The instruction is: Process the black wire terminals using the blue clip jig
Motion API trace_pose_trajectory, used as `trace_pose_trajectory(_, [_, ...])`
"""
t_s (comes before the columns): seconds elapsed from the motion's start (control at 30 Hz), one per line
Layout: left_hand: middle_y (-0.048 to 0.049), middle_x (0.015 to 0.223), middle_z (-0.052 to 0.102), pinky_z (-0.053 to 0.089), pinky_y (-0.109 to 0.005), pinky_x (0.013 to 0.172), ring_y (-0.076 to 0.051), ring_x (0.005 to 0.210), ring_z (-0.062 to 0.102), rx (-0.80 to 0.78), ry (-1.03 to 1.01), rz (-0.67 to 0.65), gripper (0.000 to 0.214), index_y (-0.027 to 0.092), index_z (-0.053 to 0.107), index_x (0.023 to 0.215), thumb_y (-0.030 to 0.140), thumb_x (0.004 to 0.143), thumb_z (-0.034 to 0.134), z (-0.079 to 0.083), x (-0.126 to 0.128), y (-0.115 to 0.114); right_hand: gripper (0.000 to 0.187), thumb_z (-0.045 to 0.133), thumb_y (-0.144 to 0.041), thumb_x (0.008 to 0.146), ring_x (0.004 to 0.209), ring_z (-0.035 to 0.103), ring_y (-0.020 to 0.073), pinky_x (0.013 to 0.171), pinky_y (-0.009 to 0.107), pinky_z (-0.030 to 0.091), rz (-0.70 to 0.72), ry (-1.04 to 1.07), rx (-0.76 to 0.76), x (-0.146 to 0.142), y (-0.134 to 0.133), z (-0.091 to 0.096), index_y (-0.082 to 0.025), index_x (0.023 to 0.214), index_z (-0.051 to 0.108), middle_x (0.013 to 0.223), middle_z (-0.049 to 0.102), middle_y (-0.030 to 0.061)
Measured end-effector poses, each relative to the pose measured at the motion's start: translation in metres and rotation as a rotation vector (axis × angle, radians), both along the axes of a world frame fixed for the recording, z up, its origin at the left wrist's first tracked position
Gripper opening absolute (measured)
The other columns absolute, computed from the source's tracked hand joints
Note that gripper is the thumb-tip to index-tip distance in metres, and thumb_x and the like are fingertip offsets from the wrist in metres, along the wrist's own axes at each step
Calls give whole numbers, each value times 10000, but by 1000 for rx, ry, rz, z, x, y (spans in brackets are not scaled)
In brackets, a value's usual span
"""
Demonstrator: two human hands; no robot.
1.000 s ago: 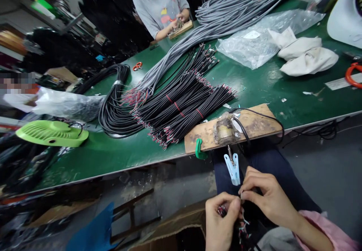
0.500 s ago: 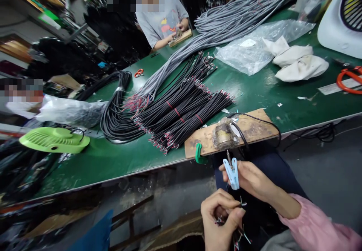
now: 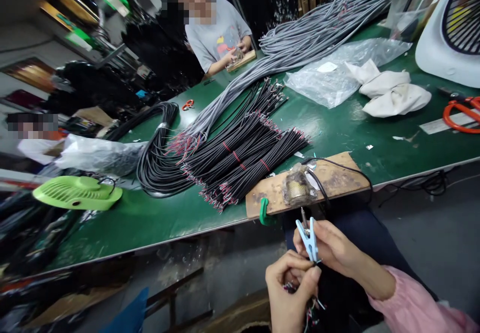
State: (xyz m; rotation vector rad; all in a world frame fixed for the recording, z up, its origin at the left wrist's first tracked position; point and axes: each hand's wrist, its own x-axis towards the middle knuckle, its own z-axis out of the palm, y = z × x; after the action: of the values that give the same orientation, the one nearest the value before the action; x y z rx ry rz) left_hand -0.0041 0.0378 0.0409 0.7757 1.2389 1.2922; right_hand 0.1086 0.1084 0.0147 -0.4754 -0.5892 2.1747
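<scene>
In the head view, the bare left hand (image 3: 288, 287) is now nearer the pale-blue plastic clothes-peg (image 3: 310, 243) below the green worktop (image 3: 123, 225), fingers closed on red-and-white-tipped wires (image 3: 310, 312), mostly hidden. The bare right hand (image 3: 334, 247) still curls around the peg; whether its fingers grip is unclear.

1 white fan (image 3: 431, 48) | pale cloth (image 3: 399, 98) | clear plastic bag (image 3: 330, 85) | orange-handled scissors (image 3: 459, 105)
</scene>
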Motion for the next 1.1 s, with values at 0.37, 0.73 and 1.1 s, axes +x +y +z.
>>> trace_pose_trajectory(0.37, [9,562,568,297,-171,332,-62,386,480,-104,131,70,276,137,685,625,367,685,826,-2,1,-18,344,684,-490,860,650,500,146,620,263,400,-9,-271,163,28,-14,-33,-147,885,706,707,588,18])
trace_pose_trajectory(0.73, [50,651,540,357,-180,505,-81,556,444,-313,-9,-105,426,126,630,960,77,566,786,-25,6,-16,136,790,-61,663,696,549,161,655,263,407,269,-662,769,21,-12,1,-185,693,744,734,627,-9])
trace_pose_trajectory(1.1, [51,560,473,367,-201,464,-86,487,433,-280,-5,14,442,158,541,635,522,673,787,-61,-3,-45,273,667,-308,872,664,505,179,710,327,381,-31,-774,568,26,-34,-23,-168,638,658,646,560,1])
